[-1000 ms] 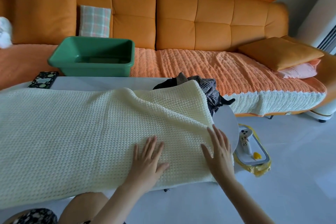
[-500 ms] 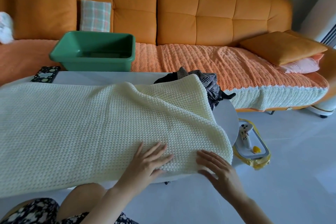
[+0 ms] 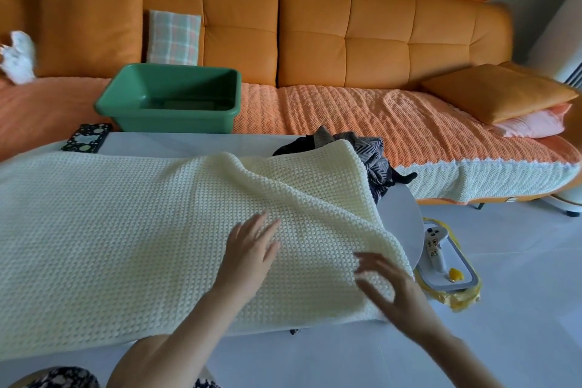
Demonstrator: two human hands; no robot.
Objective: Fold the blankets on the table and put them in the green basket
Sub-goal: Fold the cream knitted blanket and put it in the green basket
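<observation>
One cream blanket [image 3: 126,230] stretched left-right, left hand [image 3: 248,257] seemingly flat atop

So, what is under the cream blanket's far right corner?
A dark zigzag-patterned cloth pile sticks out from under the cream knitted blanket; its covered part cannot be seen.

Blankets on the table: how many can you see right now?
2. A cream knitted blanket lies spread across the table; a dark patterned blanket is bunched at the table's far right end, partly under the cream one. The dark heap may hold more than one.
</observation>
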